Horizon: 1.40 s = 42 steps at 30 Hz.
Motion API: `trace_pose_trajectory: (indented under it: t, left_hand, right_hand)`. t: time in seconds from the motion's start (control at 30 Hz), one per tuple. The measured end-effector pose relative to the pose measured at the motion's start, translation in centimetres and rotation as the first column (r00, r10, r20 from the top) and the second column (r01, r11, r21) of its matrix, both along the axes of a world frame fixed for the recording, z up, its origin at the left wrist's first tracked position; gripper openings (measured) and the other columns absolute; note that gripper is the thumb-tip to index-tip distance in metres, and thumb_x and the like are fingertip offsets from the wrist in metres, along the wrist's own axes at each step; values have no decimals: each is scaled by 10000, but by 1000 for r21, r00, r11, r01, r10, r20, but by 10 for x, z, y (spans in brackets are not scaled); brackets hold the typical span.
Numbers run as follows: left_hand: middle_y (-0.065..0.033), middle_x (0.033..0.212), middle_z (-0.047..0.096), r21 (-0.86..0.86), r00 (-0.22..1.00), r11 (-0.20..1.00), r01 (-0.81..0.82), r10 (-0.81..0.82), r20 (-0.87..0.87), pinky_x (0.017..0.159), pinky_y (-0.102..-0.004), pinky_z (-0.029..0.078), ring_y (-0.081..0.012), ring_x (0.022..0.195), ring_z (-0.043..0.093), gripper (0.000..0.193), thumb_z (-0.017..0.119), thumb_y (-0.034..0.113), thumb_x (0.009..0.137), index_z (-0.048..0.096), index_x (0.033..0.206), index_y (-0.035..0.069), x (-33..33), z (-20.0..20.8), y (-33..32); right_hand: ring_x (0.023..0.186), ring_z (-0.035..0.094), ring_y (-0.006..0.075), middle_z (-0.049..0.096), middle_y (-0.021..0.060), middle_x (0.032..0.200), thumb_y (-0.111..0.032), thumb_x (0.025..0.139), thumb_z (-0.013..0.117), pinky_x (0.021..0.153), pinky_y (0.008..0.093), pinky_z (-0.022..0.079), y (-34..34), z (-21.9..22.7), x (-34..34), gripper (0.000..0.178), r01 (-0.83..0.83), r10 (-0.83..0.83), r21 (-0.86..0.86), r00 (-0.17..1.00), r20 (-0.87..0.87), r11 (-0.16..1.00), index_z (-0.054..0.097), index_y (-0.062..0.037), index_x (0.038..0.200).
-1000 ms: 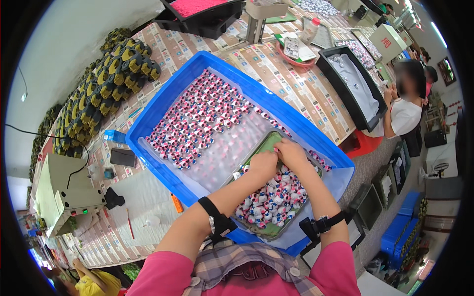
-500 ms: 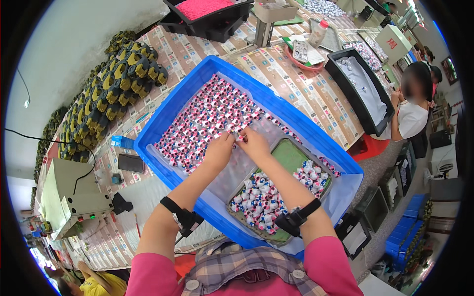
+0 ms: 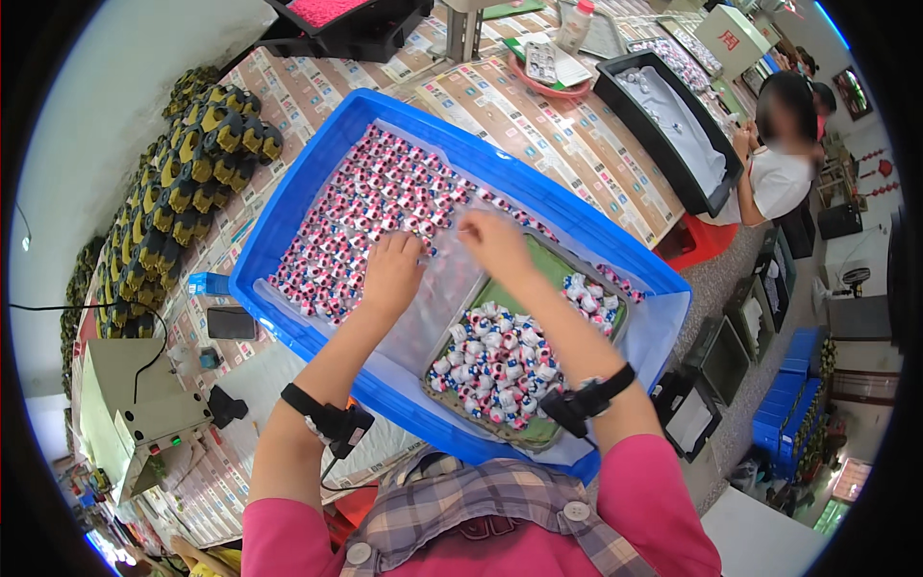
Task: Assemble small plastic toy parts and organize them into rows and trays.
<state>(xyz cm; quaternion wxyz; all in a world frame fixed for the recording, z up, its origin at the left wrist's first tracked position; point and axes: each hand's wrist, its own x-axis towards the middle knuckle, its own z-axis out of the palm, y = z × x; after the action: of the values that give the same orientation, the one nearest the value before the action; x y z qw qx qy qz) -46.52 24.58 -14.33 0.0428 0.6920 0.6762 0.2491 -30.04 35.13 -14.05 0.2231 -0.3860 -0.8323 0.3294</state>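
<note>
Rows of small pink, white and blue figurines (image 3: 361, 212) stand packed in the far left part of a large blue tub (image 3: 558, 173). My left hand (image 3: 394, 274) is at the near edge of these rows, fingers bent down, with a figurine at its fingertips. To its right, my right hand (image 3: 498, 245) is raised over the white liner, thumb and fingers slightly apart and nothing visible between them. Below my right forearm a green-bottomed tray (image 3: 500, 296) sits inside the tub, holding a loose heap of similar figurines (image 3: 495, 361).
Yellow-and-black parts (image 3: 183, 183) are piled on the left of the patterned table. A phone (image 3: 231, 323) and a pale machine box (image 3: 135, 404) lie nearer. At right, a person in white (image 3: 784, 173) works beside a black lined bin (image 3: 663, 125).
My hands, which were together at the rows' edge, have parted. The left has come down and left; the right has drawn apart from it. The whole view has shifted a little.
</note>
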Motion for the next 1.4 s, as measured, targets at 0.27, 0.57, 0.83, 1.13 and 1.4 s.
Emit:
trace_pose_trajectory:
  t: [0.27, 0.57, 0.83, 1.13, 1.4]
  left_hand:
    - [-112, 919, 545, -376, 917, 860, 344, -222, 332, 765, -387, 462, -304, 868, 566, 146, 570, 102, 768, 614, 907, 105, 73, 15, -26]
    - [-154, 1065, 474, -404, 910, 865, 297, -128, 395, 767, -378, 469, -320, 902, 551, 341, 537, 36, 740, 557, 1072, 111, 63, -3, -42]
    - [-96, 910, 523, -329, 953, 909, 256, -181, 242, 756, -378, 461, -287, 888, 552, 223, 610, 130, 735, 550, 943, 77, 70, -2, -36]
    - [-76, 792, 591, -443, 751, 896, -21, 307, 585, 677, -323, 465, -209, 738, 570, 257, 659, 183, 762, 556, 927, 14, 60, -8, -47]
    - [-25, 720, 551, -761, -598, 566, -317, 504, 624, 500, -242, 436, -117, 609, 537, 204, 628, 186, 832, 577, 944, 23, 33, -45, -47]
  right_hand:
    - [757, 615, 268, 624, 143, 877, -178, 728, 624, 689, 383, 483, -31, 22, 80, 224, -283, 381, -311, 867, 322, 907, 627, -103, 939]
    - [955, 564, 318, 520, 146, 1008, -62, 679, 625, 808, 390, 464, -58, 32, 73, 255, -291, 441, -368, 781, 442, 883, 654, -110, 928]
    - [892, 584, 274, 621, 84, 854, -194, 652, 704, 752, 380, 470, -43, 16, 87, 232, -296, 307, -90, 863, 402, 951, 618, -94, 843]
    - [735, 612, 211, 639, 104, 858, -230, 724, 677, 664, 334, 477, -35, 30, 22, 277, -108, 132, -289, 989, 65, 951, 663, -107, 972]
    - [814, 620, 287, 607, 139, 880, -84, 737, 586, 654, 390, 498, -67, -25, -49, 195, -207, 195, 76, 971, 138, 975, 583, -68, 931]
